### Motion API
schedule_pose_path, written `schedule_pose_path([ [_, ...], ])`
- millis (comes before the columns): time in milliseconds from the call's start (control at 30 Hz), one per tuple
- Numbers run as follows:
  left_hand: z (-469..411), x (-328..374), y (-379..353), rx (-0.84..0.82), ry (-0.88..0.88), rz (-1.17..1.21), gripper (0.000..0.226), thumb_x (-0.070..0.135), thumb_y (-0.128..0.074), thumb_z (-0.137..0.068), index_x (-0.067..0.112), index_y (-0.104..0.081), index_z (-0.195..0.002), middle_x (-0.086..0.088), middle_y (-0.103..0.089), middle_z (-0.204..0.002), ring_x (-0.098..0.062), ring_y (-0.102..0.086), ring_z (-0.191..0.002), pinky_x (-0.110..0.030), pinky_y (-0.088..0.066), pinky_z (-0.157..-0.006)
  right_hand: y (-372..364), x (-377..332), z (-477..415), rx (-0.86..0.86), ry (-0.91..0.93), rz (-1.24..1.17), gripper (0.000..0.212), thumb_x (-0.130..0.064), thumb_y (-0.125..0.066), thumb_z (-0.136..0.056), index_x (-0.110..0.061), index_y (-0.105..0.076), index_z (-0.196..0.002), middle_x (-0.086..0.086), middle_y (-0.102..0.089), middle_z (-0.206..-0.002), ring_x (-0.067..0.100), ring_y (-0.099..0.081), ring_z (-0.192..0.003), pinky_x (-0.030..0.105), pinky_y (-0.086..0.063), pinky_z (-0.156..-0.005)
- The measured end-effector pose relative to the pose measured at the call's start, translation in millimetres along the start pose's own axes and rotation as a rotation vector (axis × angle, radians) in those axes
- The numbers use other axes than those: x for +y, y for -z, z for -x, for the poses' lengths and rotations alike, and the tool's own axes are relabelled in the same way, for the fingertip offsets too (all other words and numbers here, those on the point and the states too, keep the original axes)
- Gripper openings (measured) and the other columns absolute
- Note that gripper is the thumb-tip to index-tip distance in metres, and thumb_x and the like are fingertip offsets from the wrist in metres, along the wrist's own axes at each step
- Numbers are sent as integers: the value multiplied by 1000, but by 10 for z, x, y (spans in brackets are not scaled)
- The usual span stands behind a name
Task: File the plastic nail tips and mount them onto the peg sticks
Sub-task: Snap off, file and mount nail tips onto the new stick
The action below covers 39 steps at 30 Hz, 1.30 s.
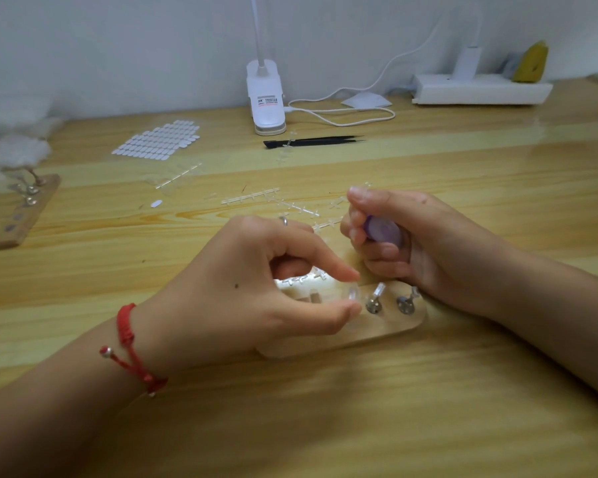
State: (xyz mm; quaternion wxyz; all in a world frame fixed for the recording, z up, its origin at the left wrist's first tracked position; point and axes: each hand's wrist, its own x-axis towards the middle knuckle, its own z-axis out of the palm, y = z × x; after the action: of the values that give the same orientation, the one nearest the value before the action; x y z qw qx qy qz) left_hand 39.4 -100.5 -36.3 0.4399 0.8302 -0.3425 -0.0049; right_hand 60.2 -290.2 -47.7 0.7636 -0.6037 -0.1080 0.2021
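Pinching the clear nail tip [353,293] between thumb and forefinger of your left hand [256,288] just above the wooden stand [390,327], grip its side edges, since it looks light, slick and springy, while your right hand [422,243] clenches the purple tool [384,231].

the pale yellow wooden table [463,174] shows darker honey grain stripes. the red braided cord bracelet [126,327] carries silver beads. the oval plastic nail file [384,229] is purple, the curved plastic nail tip [352,293] clear. the round metal peg bases [373,305] are silver on a light tan wooden holder block [394,326]. the slim metal tweezers [311,142] are black; the plastic clip lamp [266,98], oblong power strip [480,93] and rows of oval sticker tabs [157,139] are white.
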Motion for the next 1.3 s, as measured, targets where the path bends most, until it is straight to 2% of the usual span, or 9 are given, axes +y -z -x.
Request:
schedule_pose_path([
  [400, -2, -37, -42, 2, 36, -73, 15, 35, -79, -64, 29, -74, -77, 9, -35, -58, -8, -32, -54, -18, -26, -54, -2, 2, 0, 13, -2, 4, 22, -33, -61, -81, -17, -60, -66, -3, -51, -64, 4, -34, -46, 14, -27, -38],
  [567, -20, 12, 27, -22, 62, -93, 30, 53, -70, -66, 34, -73, -89, 8, -43, -62, -6, -40, -54, -17, -32, -52, -7, 8, 0, 31, -8, 10, 21, -33, -61, -80, -18, -60, -65, -2, -52, -66, 4, -33, -46, 15, -24, -39],
  [667, -117, -57, 253, 172, 203, 202, 36, 51, -57, -81, 24, -73, -98, 13, -44, -57, -1, -41, -49, -10, -35, -47, 16, -10, -1, 33, -37, -32, 21, -33, -60, -81, -20, -59, -64, -4, -51, -65, 4, -33, -47, 15, -23, -41],
  [733, -154, -111, 392, 305, 265, 269, 29, 44, -53, -86, 24, -75, -86, 13, -35, -55, -4, -30, -46, -14, -28, -42, 41, -36, -2, 35, -61, -120, 21, -33, -58, -82, -22, -59, -64, -5, -51, -65, 4, -32, -48, 13, -27, -40],
  [800, -134, -175, 406, 331, 261, 164, 18, 38, -64, -84, 25, -73, -76, 14, -40, -52, -3, -32, -47, -13, -29, -45, 65, -64, -7, 59, -77, -247, 22, -32, -58, -83, -21, -58, -63, -4, -49, -66, 4, -32, -47, 12, -30, -38],
  [900, -74, -277, 321, 224, 258, -60, 6, 25, -72, -81, 24, -70, -76, 13, -42, -52, -3, -36, -48, -10, -28, -48, 95, -83, -18, 88, -97, -404, 22, -30, -57, -83, -18, -56, -64, -2, -47, -67, 5, -31, -46, 12, -27, -37],
  [967, -52, -330, 296, 151, 267, -174, 9, 36, -76, -76, 30, -69, -76, 14, -40, -54, -4, -37, -49, -13, -29, -51, 109, -83, -23, 88, -107, -463, 22, -29, -56, -83, -18, -55, -64, -2, -45, -67, 5, -30, -46, 12, -26, -37],
  [1100, -22, -371, 269, 86, 304, -339, 41, 70, -64, -56, 40, -62, -84, 22, -46, -67, -3, -45, -61, -28, -35, -59, 112, -77, -25, 90, -113, -472, 21, -29, -57, -83, -18, -55, -65, -2, -45, -68, 5, -30, -47, 12, -26, -37],
  [1300, -41, -363, 222, 84, 337, -430, 49, 74, -62, -51, 41, -60, -88, 19, -46, -70, 0, -46, -66, -28, -32, -59, 97, -83, -17, 97, -111, -466, 21, -29, -57, -82, -18, -54, -65, -2, -46, -67, 5, -31, -46, 12, -27, -37],
])
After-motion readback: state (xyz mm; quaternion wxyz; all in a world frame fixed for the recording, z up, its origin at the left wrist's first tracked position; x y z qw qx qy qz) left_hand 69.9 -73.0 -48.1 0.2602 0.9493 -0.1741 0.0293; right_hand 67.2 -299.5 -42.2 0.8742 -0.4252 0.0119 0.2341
